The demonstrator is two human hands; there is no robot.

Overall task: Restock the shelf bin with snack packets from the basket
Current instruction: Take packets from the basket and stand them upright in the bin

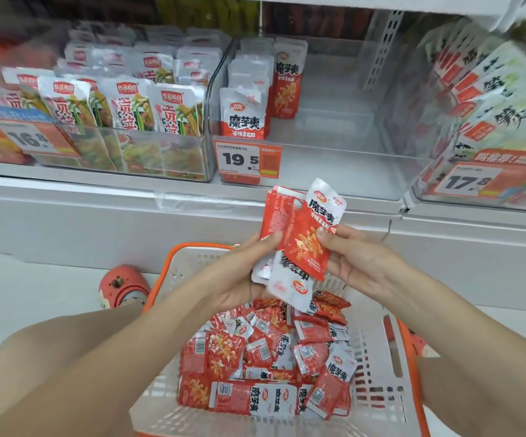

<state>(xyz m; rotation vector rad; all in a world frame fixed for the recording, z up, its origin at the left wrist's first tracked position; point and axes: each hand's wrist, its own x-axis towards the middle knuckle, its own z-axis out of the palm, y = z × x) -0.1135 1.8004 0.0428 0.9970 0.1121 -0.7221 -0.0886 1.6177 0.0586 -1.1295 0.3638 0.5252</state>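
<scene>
1. while the head view looks down over both forearms, the left hand (239, 275) sits at centre frame with its fingers curled round a bunch of snack packets (286, 279), thumb pressed on the front of the bunch.
2. the right hand (354, 263), just right of centre, pinches the front packet (310, 238) of that bunch between thumb and fingers; this packet is red and white and stands tilted, its top leaning toward the upper right.
3. both hands hold the bunch above the far end of the basket (378, 373), a white slatted one with an orange rim, filling the lower centre of the frame.
4. loose packets (271, 364) of the same red and white kind lie heaped in the basket, some face up, some showing barcodes.
5. the shelf bin (334, 121), clear-walled, is in the upper centre; two short rows of matching packets (249, 99) stand upright against its left side, and the rest of its floor is bare.
6. a price tag (245, 160) reading 19.5 is fixed to the bin's front left corner.
7. a neighbouring bin (122, 152) in the upper left holds green and white packets; another bin (488, 121) at the upper right is blurred.
8. a red shoe (122, 285) shows at the basket's left, on the floor.
</scene>
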